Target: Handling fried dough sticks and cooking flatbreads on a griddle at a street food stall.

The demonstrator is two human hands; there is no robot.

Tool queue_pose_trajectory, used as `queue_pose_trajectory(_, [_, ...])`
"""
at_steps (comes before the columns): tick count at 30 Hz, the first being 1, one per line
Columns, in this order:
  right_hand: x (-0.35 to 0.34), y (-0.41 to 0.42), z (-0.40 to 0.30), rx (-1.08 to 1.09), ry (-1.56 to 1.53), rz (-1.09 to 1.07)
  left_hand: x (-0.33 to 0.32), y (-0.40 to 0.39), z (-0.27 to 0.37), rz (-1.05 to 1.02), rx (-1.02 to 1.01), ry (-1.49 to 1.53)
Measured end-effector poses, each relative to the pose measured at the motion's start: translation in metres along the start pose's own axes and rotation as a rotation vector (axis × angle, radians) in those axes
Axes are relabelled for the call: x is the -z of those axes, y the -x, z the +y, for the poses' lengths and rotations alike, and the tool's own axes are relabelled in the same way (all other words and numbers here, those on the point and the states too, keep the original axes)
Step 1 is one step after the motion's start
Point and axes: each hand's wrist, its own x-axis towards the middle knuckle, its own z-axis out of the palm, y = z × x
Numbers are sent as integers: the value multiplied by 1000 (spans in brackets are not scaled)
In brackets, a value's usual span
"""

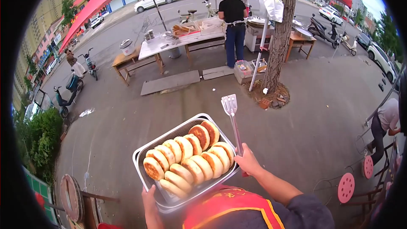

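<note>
A metal tray (187, 202) with a mesh basket inside is held tilted in front of my body. Two rows of round, flat breads (192, 169), browned on their faces, stand on edge in it. My left hand (150, 198) grips the tray's near left corner. At the right side, my right hand (248, 161) is closed around the handle of a slotted metal serving utensil (236, 130), tongs or a turner, its head pointing up and away. That hand also rests against the tray's right rim; how far its fingers support the tray is hidden.
Ahead, a long table (155, 49) carries fried dough sticks (184, 30). A person (234, 22) stands at it, another beyond. A tree trunk (279, 38) and slanted pole (259, 57) rise right of them. Stone slabs (171, 82) lie before the table. Pink stools (346, 187) stand right.
</note>
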Motion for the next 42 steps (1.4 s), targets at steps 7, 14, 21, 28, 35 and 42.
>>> queue_pose_trajectory(7, [20, -245, -28, -89, -73, 100, -153, -237, 40, -85, -2, -41])
queue_pose_trajectory(14, [59, -487, -41, -49, -18, 173, -306, -438, 71, -132, 69, 0])
queue_pose_trajectory(21, [54, -723, -51, 59, 29, 124, -409, -613, 79, -43, 42, 33])
queue_pose_trajectory(28, [54, -932, -75, -42, 45, 20, -507, -809, 86, -35, 6, -40])
queue_pose_trajectory(35, [65, -1132, -34, -26, 50, 119, -628, -991, 96, -87, 51, -43])
queue_pose_trajectory(42, [95, -1365, -59, -8, 23, 49, -754, -1155, 72, -78, 42, 80])
